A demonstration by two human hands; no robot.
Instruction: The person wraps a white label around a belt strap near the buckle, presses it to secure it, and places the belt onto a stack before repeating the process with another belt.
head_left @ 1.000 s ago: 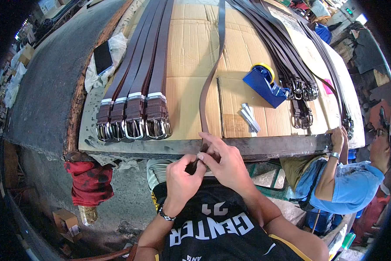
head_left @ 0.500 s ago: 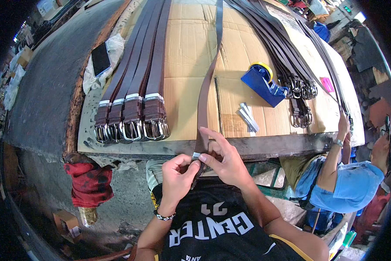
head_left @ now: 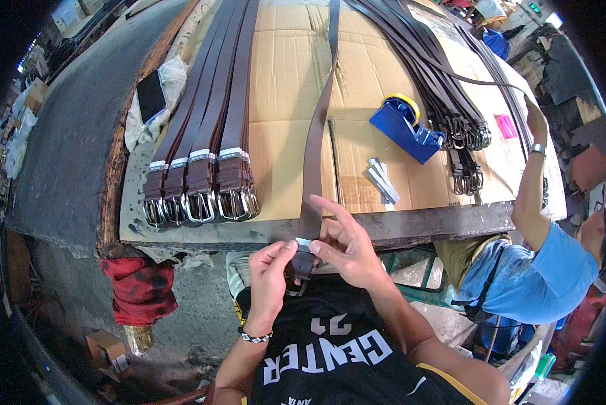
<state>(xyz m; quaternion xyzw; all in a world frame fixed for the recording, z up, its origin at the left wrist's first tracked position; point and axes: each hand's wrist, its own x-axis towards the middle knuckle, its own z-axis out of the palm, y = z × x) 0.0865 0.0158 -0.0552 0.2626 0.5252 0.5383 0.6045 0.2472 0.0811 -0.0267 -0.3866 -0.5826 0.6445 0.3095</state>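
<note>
A dark brown belt (head_left: pixel 318 128) runs down the middle of the cardboard and over the table's front edge. Near its buckle end a white label band (head_left: pixel 303 243) lies across the strap. My left hand (head_left: pixel 270 270) pinches the left end of this band between thumb and fingertips. On the other side my right hand (head_left: pixel 347 251) holds the band and strap between thumb and bent fingers, its index finger stretched out along the belt. To the left lie stacked brown belts (head_left: pixel 202 158) with silver buckles and white bands.
A blue tape dispenser (head_left: pixel 405 131) and loose white strips (head_left: pixel 382 182) lie on the right of the cardboard. More dark belts (head_left: pixel 444 88) are beyond. A phone (head_left: pixel 151 96) rests at the left. A person in a blue shirt (head_left: pixel 545 277) reaches over the right edge.
My left hand has shifted slightly and the white band lies more openly across the strap. The other person's arm has moved up and away, lifting a belt.
</note>
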